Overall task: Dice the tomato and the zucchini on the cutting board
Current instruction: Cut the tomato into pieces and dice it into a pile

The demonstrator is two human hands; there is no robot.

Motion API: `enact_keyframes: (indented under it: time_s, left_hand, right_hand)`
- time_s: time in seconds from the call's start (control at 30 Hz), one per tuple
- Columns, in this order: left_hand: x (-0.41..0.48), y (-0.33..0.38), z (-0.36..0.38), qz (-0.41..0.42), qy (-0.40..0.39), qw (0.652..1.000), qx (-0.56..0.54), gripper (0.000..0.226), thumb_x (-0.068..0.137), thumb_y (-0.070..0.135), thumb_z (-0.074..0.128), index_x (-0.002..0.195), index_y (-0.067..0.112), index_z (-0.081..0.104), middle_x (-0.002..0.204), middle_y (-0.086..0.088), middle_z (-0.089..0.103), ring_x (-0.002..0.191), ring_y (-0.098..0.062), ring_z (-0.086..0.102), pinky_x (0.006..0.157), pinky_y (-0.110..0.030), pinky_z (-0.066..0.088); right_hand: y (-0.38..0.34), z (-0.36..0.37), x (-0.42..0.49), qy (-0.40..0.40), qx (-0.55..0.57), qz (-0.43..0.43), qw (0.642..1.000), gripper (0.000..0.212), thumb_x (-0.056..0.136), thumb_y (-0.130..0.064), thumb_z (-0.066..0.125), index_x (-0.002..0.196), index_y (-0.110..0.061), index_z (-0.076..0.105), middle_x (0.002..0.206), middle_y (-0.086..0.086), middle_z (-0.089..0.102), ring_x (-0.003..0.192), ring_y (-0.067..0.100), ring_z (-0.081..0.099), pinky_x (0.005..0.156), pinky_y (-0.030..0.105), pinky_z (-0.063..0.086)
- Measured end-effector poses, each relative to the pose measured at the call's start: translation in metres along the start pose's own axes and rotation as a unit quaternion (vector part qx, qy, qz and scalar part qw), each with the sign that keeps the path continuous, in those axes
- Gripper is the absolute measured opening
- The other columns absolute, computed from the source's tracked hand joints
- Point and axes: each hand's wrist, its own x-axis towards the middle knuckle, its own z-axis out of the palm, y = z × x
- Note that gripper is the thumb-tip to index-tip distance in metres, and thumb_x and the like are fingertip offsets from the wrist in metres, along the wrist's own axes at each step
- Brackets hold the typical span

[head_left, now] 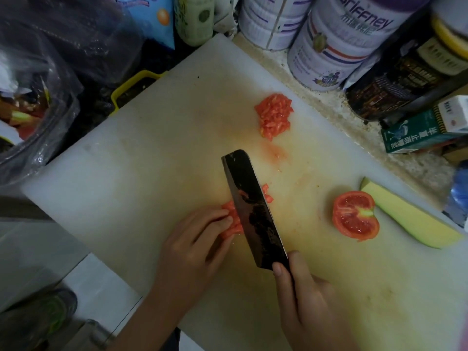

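Observation:
On the white cutting board [141,153] my right hand [304,297] grips the handle of a dark cleaver [250,211], its blade standing in a batch of sliced tomato [231,222]. My left hand [192,247] holds those slices down with curled fingertips right beside the blade. A few cut bits [267,195] lie on the blade's other side. A heap of diced tomato [273,116] sits toward the board's far edge. A tomato half [354,216] lies cut face up at the right, touching a long zucchini wedge [410,216].
Tins [329,46], a dark bottle [405,72] and a green carton [425,130] line the counter behind the board. A plastic bag with scraps [33,102] sits at the left, beside a yellow-rimmed tray [134,84]. The board's near edge overhangs the floor.

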Motion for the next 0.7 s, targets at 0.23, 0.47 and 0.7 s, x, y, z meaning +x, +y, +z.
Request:
enact_keyframes:
  time_s: [0.23, 0.47, 0.7]
  left_hand:
    - [0.003, 0.004, -0.001, -0.004, 0.007, 1.0, -0.006, 0.023, 0.084, 0.017, 0.074, 0.102, 0.003, 0.074, 0.11, -0.008, 0.07, 0.104, -0.02, 0.065, 0.092, -0.034, 0.053]
    - [0.006, 0.006, -0.003, -0.019, 0.008, 1.0, -0.021, 0.021, 0.084, 0.015, 0.074, 0.1, 0.003, 0.074, 0.11, -0.006, 0.069, 0.105, -0.016, 0.063, 0.098, -0.025, 0.048]
    - [0.004, 0.004, -0.003, -0.018, -0.005, 1.0, -0.024, 0.022, 0.086, 0.018, 0.071, 0.104, 0.005, 0.073, 0.113, -0.005, 0.067, 0.106, -0.016, 0.062, 0.098, -0.025, 0.048]
  right_hand:
    - [-0.008, 0.006, 0.008, -0.006, -0.04, -0.03, 0.999, 0.029, 0.101, -0.043, 0.024, 0.089, -0.022, 0.041, 0.049, -0.019, 0.013, 0.029, 0.015, 0.033, 0.04, 0.017, 0.01]
    - [-0.017, 0.026, 0.027, -0.004, -0.139, -0.027, 0.99, 0.026, 0.096, -0.035, 0.031, 0.095, -0.013, 0.045, 0.036, -0.001, 0.044, 0.024, 0.022, 0.041, 0.038, 0.021, 0.012]
    - [-0.016, 0.026, 0.033, -0.027, -0.061, -0.008, 0.998, 0.027, 0.095, -0.036, 0.032, 0.105, -0.014, 0.045, 0.042, 0.001, 0.05, 0.03, 0.023, 0.047, 0.034, 0.025, 0.019]
